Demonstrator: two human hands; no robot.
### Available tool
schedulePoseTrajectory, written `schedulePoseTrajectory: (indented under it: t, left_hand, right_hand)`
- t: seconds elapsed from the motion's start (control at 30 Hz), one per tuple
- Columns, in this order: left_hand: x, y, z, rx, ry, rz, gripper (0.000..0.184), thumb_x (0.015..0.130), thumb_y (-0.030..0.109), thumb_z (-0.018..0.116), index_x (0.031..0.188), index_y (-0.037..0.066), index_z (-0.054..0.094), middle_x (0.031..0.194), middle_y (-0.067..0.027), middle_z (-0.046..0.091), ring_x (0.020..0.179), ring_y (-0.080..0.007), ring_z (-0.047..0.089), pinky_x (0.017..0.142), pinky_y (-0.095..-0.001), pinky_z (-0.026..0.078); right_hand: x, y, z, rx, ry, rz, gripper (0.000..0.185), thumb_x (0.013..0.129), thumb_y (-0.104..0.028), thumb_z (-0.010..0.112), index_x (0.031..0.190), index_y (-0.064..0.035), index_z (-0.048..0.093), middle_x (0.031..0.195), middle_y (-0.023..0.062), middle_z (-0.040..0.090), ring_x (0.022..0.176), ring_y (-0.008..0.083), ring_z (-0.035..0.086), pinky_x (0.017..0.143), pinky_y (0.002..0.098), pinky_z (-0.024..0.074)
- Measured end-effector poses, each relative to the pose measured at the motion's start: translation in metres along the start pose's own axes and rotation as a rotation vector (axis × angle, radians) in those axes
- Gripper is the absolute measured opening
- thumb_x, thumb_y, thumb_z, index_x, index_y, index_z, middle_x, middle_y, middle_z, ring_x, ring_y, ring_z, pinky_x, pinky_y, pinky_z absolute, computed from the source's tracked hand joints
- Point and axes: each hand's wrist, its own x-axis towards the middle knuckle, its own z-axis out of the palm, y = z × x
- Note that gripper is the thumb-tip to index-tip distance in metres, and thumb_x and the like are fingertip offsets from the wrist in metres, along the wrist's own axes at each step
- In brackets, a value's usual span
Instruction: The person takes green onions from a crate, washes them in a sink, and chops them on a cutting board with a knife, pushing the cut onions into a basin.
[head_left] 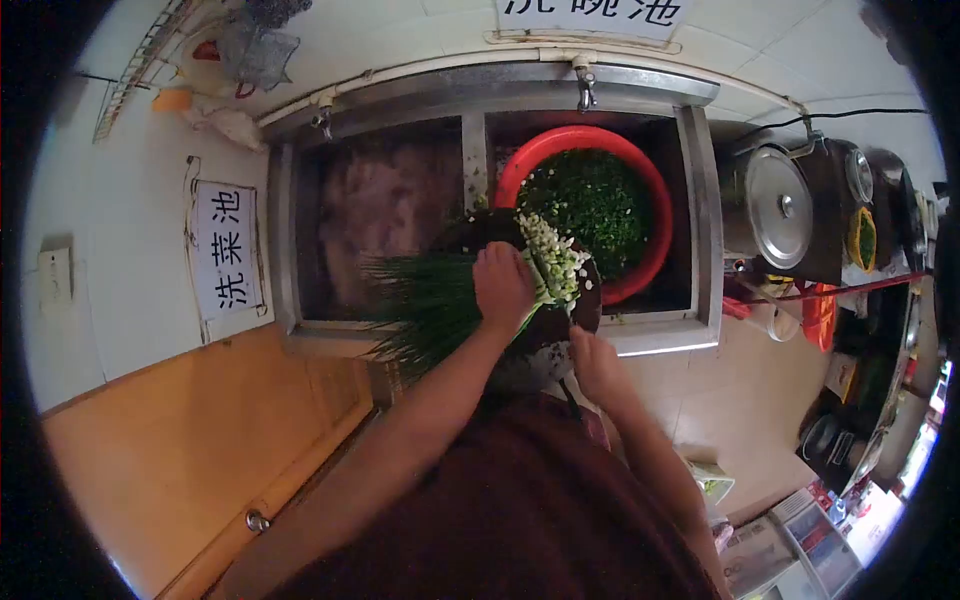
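My left hand (503,285) is closed over a thick bunch of green onions (425,305), pressing it on a dark round cutting board (585,308). The long green leaves trail off to the left, and the pale ends point right. Cut white and light-green pieces (555,262) lie heaped just beyond my left fingers. My right hand (598,368) is closed around what appears to be a knife handle, beside the near right edge of the board. The blade is hard to make out. Behind the board, a red basin (655,262) holds many chopped greens (595,205).
A two-part metal sink (475,150) surrounds the work, with the basin in its right part. Pale, indistinct contents (375,205) fill the left part. Taps (586,88) stand at the back. A lidded pot (780,208) is to the right, and a wooden door (210,460) to the left.
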Motion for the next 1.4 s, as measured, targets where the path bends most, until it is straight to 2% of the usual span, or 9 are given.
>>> schedulePoseTrajectory:
  t: [0.07, 0.7, 0.77, 0.83, 0.9, 1.03, 1.1, 1.23, 1.4]
  left_hand:
    - [0.001, 0.000, -0.002, -0.011, -0.015, 0.018, 0.009, 0.086, 0.012, 0.058, 0.091, 0.006, 0.054, 0.094, -0.0147, 0.056, 0.092, -0.0372, 0.055, 0.079, -0.0485, 0.044]
    - [-0.002, -0.010, 0.005, -0.111, 0.063, 0.074, 0.011, 0.085, 0.010, 0.059, 0.090, 0.005, 0.051, 0.090, -0.0163, 0.054, 0.088, -0.0384, 0.054, 0.076, -0.0509, 0.041]
    - [-0.001, -0.011, 0.008, -0.073, 0.043, 0.085, 0.011, 0.085, 0.010, 0.058, 0.091, 0.005, 0.051, 0.091, -0.0167, 0.054, 0.089, -0.0386, 0.054, 0.076, -0.0508, 0.042]
    - [-0.003, -0.009, 0.007, -0.028, 0.019, 0.095, 0.011, 0.086, 0.011, 0.058, 0.092, 0.004, 0.052, 0.092, -0.0171, 0.055, 0.089, -0.0387, 0.054, 0.077, -0.0507, 0.042]
    - [-0.001, -0.006, -0.002, 0.037, -0.060, 0.078, 0.014, 0.087, 0.013, 0.059, 0.096, 0.003, 0.054, 0.094, -0.0183, 0.056, 0.092, -0.0392, 0.055, 0.081, -0.0514, 0.043]
    - [0.009, -0.013, -0.019, -0.077, -0.115, 0.075, 0.017, 0.086, 0.012, 0.062, 0.099, 0.003, 0.057, 0.096, -0.0178, 0.057, 0.093, -0.0389, 0.057, 0.083, -0.0517, 0.044]
    - [0.015, -0.017, -0.041, -0.005, -0.040, 0.295, 0.017, 0.085, 0.012, 0.064, 0.098, 0.004, 0.058, 0.096, -0.0160, 0.058, 0.093, -0.0382, 0.058, 0.083, -0.0514, 0.046]
    - [0.001, -0.021, -0.021, -0.041, -0.054, 0.225, 0.016, 0.084, 0.011, 0.066, 0.097, 0.005, 0.058, 0.096, -0.0135, 0.059, 0.093, -0.0365, 0.059, 0.083, -0.0498, 0.047]
    - [-0.003, -0.012, -0.021, 0.004, -0.002, 0.186, 0.016, 0.083, 0.012, 0.066, 0.094, 0.006, 0.057, 0.094, -0.0120, 0.058, 0.094, -0.0350, 0.059, 0.084, -0.0478, 0.046]
  right_hand:
    - [-0.020, 0.001, 0.000, -0.270, -0.031, 0.122, 0.052, 0.107, -0.041, 0.036, 0.102, 0.0025, 0.064, 0.102, 0.0325, 0.066, 0.097, 0.0555, 0.060, 0.084, 0.0595, 0.0471]
    - [-0.020, -0.006, 0.013, -0.104, -0.017, 0.065, 0.052, 0.107, -0.043, 0.036, 0.118, -0.0019, 0.065, 0.110, 0.0291, 0.067, 0.109, 0.0503, 0.060, 0.091, 0.0547, 0.0480]
    - [0.016, 0.005, 0.024, -0.177, -0.006, -0.051, 0.057, 0.107, -0.046, 0.033, 0.116, 0.0003, 0.065, 0.108, 0.0307, 0.066, 0.106, 0.0515, 0.060, 0.089, 0.0568, 0.0480]
    - [0.080, 0.022, 0.049, -0.195, 0.193, -0.372, 0.045, 0.108, -0.032, 0.036, 0.097, 0.0049, 0.060, 0.088, 0.0330, 0.062, 0.088, 0.0540, 0.059, 0.075, 0.0562, 0.0448]
    - [0.100, -0.037, 0.028, -0.131, 0.086, -0.183, 0.047, 0.108, -0.032, 0.035, 0.094, 0.0045, 0.061, 0.086, 0.0326, 0.062, 0.086, 0.0514, 0.060, 0.074, 0.0553, 0.0446]
    - [0.071, -0.012, 0.014, -0.176, 0.150, -0.383, 0.061, 0.107, -0.045, 0.033, 0.092, 0.0049, 0.064, 0.085, 0.0308, 0.065, 0.090, 0.0495, 0.064, 0.082, 0.0567, 0.0472]
    - [0.033, -0.021, -0.002, 0.006, 0.014, -0.027, 0.059, 0.107, -0.044, 0.034, 0.092, 0.0036, 0.064, 0.085, 0.0295, 0.066, 0.091, 0.0489, 0.065, 0.083, 0.0576, 0.0474]
    - [-0.011, -0.014, -0.005, -0.020, -0.051, -0.013, 0.058, 0.107, -0.046, 0.035, 0.094, 0.0028, 0.063, 0.084, 0.0268, 0.066, 0.085, 0.0494, 0.063, 0.081, 0.0571, 0.0466]
    - [-0.028, -0.008, 0.012, -0.083, 0.034, 0.047, 0.062, 0.107, -0.051, 0.034, 0.103, 0.0010, 0.067, 0.095, 0.0312, 0.067, 0.095, 0.0525, 0.062, 0.085, 0.0564, 0.0462]
